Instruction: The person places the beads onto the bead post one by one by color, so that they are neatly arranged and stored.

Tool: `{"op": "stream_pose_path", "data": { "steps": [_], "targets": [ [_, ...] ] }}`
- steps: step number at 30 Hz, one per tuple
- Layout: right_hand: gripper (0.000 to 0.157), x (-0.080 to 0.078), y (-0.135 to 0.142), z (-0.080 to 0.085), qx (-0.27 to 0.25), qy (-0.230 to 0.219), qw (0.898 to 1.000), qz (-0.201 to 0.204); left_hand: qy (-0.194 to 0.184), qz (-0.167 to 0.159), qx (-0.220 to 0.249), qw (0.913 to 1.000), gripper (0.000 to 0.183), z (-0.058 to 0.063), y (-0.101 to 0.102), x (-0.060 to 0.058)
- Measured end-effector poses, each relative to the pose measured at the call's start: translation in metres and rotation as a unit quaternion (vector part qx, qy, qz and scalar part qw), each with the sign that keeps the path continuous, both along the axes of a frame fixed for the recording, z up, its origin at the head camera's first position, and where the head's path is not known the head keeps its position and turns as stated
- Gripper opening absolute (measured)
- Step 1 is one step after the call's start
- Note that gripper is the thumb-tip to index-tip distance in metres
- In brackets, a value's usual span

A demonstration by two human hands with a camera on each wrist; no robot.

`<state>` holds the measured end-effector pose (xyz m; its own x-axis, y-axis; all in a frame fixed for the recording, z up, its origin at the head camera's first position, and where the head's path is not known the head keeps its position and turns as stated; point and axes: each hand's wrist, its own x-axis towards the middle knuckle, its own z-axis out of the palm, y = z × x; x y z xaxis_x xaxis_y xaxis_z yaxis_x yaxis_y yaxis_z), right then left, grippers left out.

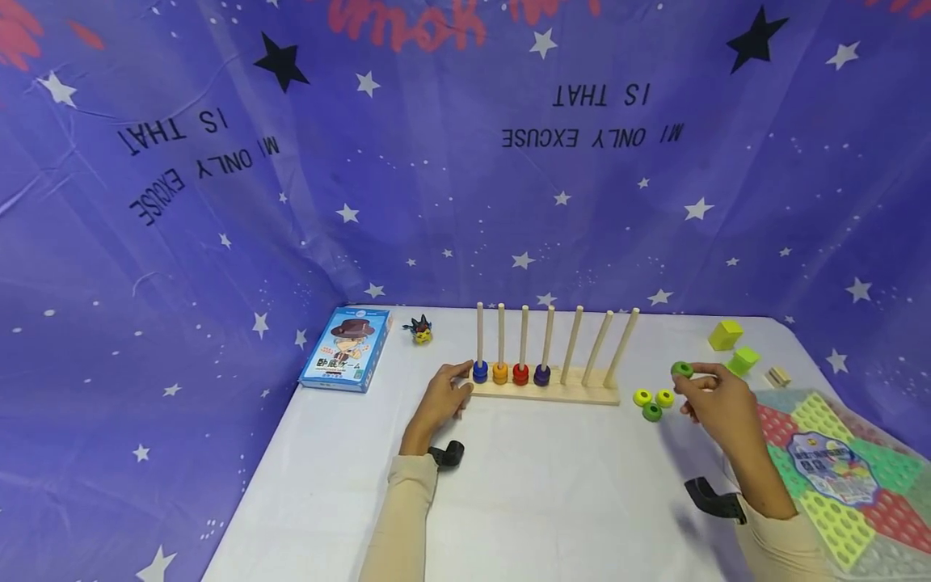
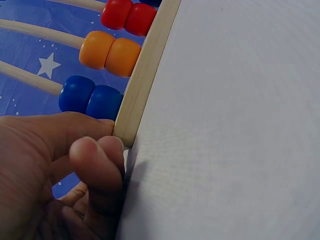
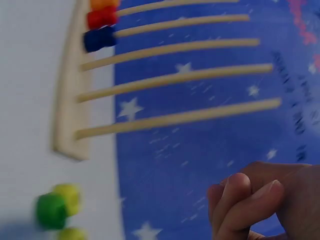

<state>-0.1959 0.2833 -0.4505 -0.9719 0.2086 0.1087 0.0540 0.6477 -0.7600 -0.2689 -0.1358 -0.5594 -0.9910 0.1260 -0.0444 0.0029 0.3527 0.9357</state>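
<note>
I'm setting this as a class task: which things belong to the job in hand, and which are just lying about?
In the job:
- rack, held by left hand
- threaded beads
- green bead in right hand
- loose beads

Apparently just lying about:
- blue box
- toy figure
- lime blocks
- wooden piece
- patterned pack

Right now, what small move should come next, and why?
Probably bring the green bead over the bare peg nearest the four beaded pegs. The right fingers pinch the bead, the left fingers hold the wooden base, and each beaded peg carries a matching pair.
</note>
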Motion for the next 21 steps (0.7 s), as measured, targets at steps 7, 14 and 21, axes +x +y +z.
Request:
{"op": "stream_pose_path", "data": {
  "steps": [7,14,21],
  "targets": [
    [0.058,-0.014,-0.042,0.068,-0.002,0.048,0.998,0.041,0.001,-0.002,0.003,1.0000,0.050,-0.001,-0.001,-0.001],
    [0.057,-0.035,-0.087,0.099,-0.001,0.047,0.992,0.120,0.007,-0.002,0.000,1.0000,0.050,-0.001,-0.002,-0.002],
    [0.048,-0.055,-0.111,0.098,0.018,0.027,0.988,0.153,0.000,-0.002,-0.005,1.0000,0.051,0.000,-0.001,0.001]
  ]
}}
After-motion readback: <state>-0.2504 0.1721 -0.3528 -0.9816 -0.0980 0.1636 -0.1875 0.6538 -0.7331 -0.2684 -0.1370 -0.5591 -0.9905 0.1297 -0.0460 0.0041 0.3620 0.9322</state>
